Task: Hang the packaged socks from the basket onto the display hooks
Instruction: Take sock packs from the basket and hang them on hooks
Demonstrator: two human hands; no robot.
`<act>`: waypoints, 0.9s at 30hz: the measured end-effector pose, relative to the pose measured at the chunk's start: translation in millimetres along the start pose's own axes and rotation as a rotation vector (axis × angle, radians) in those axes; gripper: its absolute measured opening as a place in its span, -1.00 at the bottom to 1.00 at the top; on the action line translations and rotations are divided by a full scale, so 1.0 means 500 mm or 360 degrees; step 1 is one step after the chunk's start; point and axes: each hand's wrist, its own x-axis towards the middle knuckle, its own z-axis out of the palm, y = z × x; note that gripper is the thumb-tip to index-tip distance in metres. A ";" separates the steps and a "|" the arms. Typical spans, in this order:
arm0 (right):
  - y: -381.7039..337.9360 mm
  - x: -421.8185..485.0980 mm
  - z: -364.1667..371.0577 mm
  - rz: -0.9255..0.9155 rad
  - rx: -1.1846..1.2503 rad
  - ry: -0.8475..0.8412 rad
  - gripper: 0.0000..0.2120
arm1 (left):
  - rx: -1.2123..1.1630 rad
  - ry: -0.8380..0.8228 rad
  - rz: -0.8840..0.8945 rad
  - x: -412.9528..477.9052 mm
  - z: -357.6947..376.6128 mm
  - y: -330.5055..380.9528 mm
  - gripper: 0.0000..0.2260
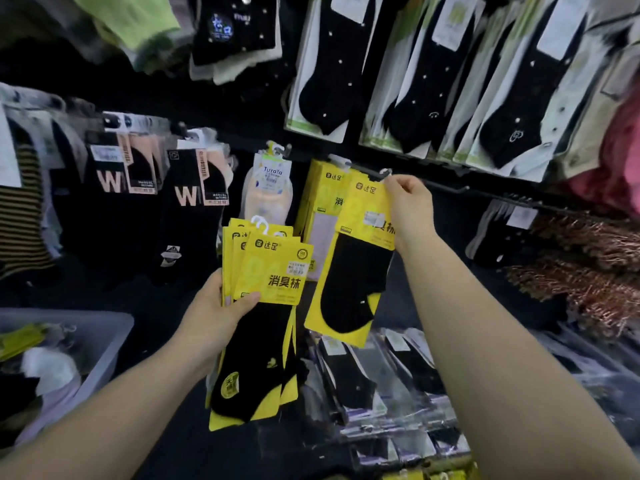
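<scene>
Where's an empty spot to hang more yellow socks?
Bare dark wall shows right of the right hand, before the dark socks, with an empty-looking hook. Left of the yellow packs, the TuYaYa pack and W socks hang crowded.

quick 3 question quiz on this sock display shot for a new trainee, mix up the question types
1. True or false: the left hand holds a stack of yellow sock packs.
2. Pick one: the right hand pinches the single yellow pack, up by the display hook, at its: A) top corner B) bottom edge C) sock toe.
3. Fill the gap: the basket sits at the lower ____ of the view.

Key: 1 true; 2 A; 3 left.
</scene>
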 end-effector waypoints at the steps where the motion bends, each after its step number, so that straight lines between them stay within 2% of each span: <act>1: -0.001 0.009 0.003 -0.0008 0.0003 -0.0054 -0.84 | 0.0004 0.0015 -0.0010 0.002 -0.002 -0.003 -0.75; 5: 0.003 0.035 0.008 0.0020 -0.0035 -0.0228 -0.87 | -0.0006 0.0021 -0.0032 0.009 -0.013 -0.007 -0.76; 8: 0.006 0.050 0.015 0.0092 -0.0011 -0.0232 -0.93 | -0.0082 -0.0005 -0.0070 0.017 -0.016 -0.007 -0.76; 12: 0.012 0.062 0.033 0.0184 0.0056 -0.0126 -0.89 | -0.0235 -0.0063 -0.0122 0.027 0.003 0.000 -0.77; 14: 0.018 0.061 0.037 0.0187 0.0044 -0.0047 -0.94 | -0.0282 -0.0087 -0.0140 0.029 0.017 0.004 -0.76; 17: 0.031 0.022 0.030 0.0068 -0.0179 0.0287 -0.88 | -0.0346 -0.0099 -0.0137 0.029 0.033 0.010 -0.73; 18: 0.037 -0.005 0.028 -0.0002 -0.0194 0.0294 -0.91 | -0.0361 -0.0118 -0.0124 0.029 0.037 0.012 -0.73; 20: 0.050 -0.074 0.031 -0.0104 -0.0132 -0.0043 -0.91 | -0.0377 -0.0176 -0.0089 0.025 0.046 0.015 -0.72; 22: 0.058 -0.138 0.038 -0.0104 -0.0190 -0.0446 -0.74 | -0.0368 -0.0224 -0.0044 0.020 0.058 0.016 -0.71; 23: 0.060 -0.158 0.038 -0.0123 -0.0233 -0.0546 -0.65 | -0.0362 -0.0242 -0.0021 0.016 0.064 0.016 -0.70; 25: 0.057 -0.170 0.031 -0.0129 -0.0260 -0.0545 -0.57 | -0.0354 -0.0265 0.0008 0.009 0.076 0.015 -0.65; 27: 0.048 -0.162 0.015 -0.0081 -0.0253 -0.0536 -0.58 | -0.0343 -0.0290 0.0013 0.003 0.083 0.013 -0.64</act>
